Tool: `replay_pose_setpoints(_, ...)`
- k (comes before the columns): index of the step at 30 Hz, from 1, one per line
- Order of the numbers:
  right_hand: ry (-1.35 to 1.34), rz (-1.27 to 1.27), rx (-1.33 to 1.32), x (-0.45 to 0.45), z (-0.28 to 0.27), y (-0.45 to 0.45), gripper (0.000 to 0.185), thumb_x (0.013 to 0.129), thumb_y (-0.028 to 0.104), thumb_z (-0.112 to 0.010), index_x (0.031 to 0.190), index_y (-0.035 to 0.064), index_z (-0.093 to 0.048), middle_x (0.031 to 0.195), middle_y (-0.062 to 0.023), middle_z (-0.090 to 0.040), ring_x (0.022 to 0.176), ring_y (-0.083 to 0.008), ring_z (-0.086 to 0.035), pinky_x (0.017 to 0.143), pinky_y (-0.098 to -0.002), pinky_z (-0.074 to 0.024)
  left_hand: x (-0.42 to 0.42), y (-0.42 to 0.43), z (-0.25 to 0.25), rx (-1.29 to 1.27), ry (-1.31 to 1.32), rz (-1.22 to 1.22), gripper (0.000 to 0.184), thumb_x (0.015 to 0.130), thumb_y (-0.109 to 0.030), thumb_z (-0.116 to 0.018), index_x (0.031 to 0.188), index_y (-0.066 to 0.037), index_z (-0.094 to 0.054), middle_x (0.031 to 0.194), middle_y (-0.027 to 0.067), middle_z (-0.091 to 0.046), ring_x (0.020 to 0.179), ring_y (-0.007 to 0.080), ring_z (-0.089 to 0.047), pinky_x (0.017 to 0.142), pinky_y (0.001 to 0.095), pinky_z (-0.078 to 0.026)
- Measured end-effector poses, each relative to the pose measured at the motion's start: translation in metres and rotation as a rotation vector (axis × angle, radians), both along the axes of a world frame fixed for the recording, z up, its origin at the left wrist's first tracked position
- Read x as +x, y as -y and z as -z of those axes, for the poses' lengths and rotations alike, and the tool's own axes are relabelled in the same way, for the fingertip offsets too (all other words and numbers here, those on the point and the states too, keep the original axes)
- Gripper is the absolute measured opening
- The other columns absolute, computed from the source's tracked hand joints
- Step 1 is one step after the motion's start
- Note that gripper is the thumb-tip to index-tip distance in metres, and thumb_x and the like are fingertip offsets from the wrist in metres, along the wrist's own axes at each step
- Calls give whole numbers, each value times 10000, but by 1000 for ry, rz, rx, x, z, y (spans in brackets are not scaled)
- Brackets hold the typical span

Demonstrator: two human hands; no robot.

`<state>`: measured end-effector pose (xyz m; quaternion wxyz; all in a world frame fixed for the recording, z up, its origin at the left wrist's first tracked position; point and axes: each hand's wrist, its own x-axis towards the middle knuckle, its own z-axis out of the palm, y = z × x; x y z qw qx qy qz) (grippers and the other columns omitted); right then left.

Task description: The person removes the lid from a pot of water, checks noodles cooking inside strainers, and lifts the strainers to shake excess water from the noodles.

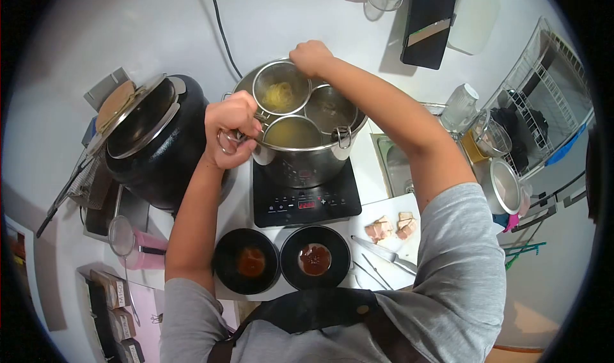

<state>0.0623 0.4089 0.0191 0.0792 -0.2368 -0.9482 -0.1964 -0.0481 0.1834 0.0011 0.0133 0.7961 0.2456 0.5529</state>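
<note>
A steel pot (300, 163) holds round metal strainer inserts. Yellow noodles (279, 97) lie in the far-left noodle strainer (260, 80). My right hand (311, 57) is closed at this strainer's upper right rim; its fingers hide the exact grip. Left of the pot, my left hand (231, 125) is closed around a metal loop handle (225, 143); which part it belongs to is partly hidden. The front strainer (294, 131) sits in cloudy yellowish liquid. In the right strainer (330, 107) the liquid looks darker and greyish.
Under the pot is a black induction cooker (307, 203). Two black bowls, a left one (224, 270) and a right one (329, 278), contain brown sauce. Sliced meat (379, 228) and a knife (384, 251) lie on a white board (400, 207). A large black kettle (160, 165) stands left.
</note>
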Motion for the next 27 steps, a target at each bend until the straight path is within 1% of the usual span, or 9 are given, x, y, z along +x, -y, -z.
replay_pose_setpoints(7, 70, 34, -63, -3, 2, 4, 214, 784, 123, -599, 972, 106, -701, 1021, -148, -676, 967, -285, -654, 786, -405, -532, -26, -26, 12, -170, 589, -85, 106, 665, -73, -562, 597, -28, -495, 604, 36, -490, 575, 149, -438, 573, 274, -401)
replay_pose_setpoints(9, -3, -44, -59, 6, -18, 5, 190, 759, 118, -604, 915, 82, -707, 971, -153, -685, 907, -298, -670, 734, -414, -541, -24, -32, 2, -450, 1030, -385, 123, 739, -103, -572, 659, -45, -499, 679, 51, -492, 636, 181, -491, 588, 318, -462)
replay_pose_setpoints(14, -246, 27, 235, 89, -88, 24, 88, 706, 118, -613, 733, 77, -687, 775, -148, -684, 749, -314, -681, 627, -422, -537, -36, -45, -4, -604, 1104, -602, 111, 758, -121, -616, 801, -58, -534, 711, 27, -491, 581, 156, -481, 555, 309, -438)
replay_pose_setpoints(16, -165, 139, 179, 102, -87, 36, 86, 703, 129, -626, 742, 88, -691, 781, -136, -688, 745, -311, -680, 633, -412, -538, -34, -45, -1, -537, 1068, -597, 382, 717, -214, -751, 953, -20, -522, 835, 41, -509, 713, 157, -493, 703, 307, -468)
replay_pose_setpoints(18, 71, 130, 195, 108, -57, 27, 88, 711, 159, -634, 729, 104, -700, 793, -120, -694, 752, -293, -682, 646, -399, -540, -14, -32, -7, -357, 850, -1171, 763, 647, -295, -842, 1206, 31, -437, 1187, 195, -431, 1095, 316, -436, 940, 429, -389)
replay_pose_setpoints(20, 165, 85, 242, 100, -17, 17, 106, 728, 187, -640, 738, 109, -711, 814, -109, -699, 786, -272, -684, 670, -389, -540, 9, -15, -2, 207, 454, -1548, 851, 620, -308, -862, 1257, 11, -396, 1220, 180, -375, 1084, 307, -417, 971, 423, -343)
replay_pose_setpoints(21, 173, 25, 224, 96, 1, 6, 112, 741, 189, -635, 747, 110, -715, 825, -105, -700, 797, -263, -685, 676, -386, -540, 36, -9, -6, 354, 366, -1301, 787, 591, -213, -859, 1184, 34, -404, 1177, 192, -396, 1092, 326, -425, 914, 470, -390)
replay_pose_setpoints(23, 185, -38, 202, 88, 34, -6, 120, 754, 191, -630, 756, 111, -719, 837, -100, -701, 807, -255, -687, 683, -384, -540, 80, 5, -18, 12, -59, -618, 704, 571, -323, -849, 1123, -9, -546, 1103, 133, -523, 990, 314, -564, 875, 418, -457)
replay_pose_setpoints(27, 267, -90, 141, 77, 28, -4, 107, 741, 169, -618, 719, 99, -697, 782, -103, -691, 762, -268, -678, 658, -397, -528, 103, -13, 9, -512, -363, -654, 408, 724, -373, -712, 1002, -77, -671, 915, 173, -638, 897, 337, -618, 803, 423, -500)
